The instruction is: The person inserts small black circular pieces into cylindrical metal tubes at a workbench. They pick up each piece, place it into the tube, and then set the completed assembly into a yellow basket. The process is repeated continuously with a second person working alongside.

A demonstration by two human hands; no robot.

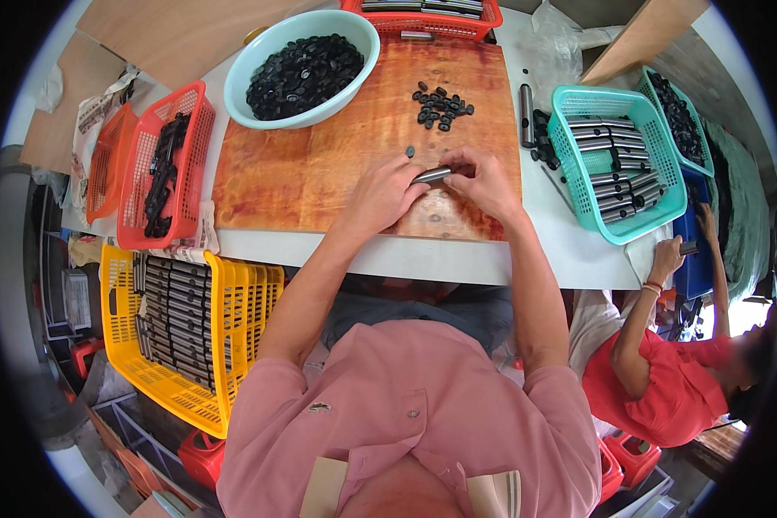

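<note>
Over the stained wooden board (319,186), a short silver metal tube (432,175) is held level between my two hands. My left hand (384,194) closes round its left end, and the fingers of my right hand (482,183) pinch the right end, where a dark part shows. The fingers partly hide both tips of the tube. Just beyond my left fingertips lies one small dark oval piece (410,151). Farther back on the board is a loose cluster of small black plugs (440,110), and a single metal tube (417,35) rests near the far edge.
A pale blue basin (367,52) full of black plugs stands back left. Baskets surround the board: red (200,129) at left, yellow (242,302) with tubes below, teal (570,160) with tubes at right, red (492,13) at back. A co-worker in red (665,380) handles a tube at right.
</note>
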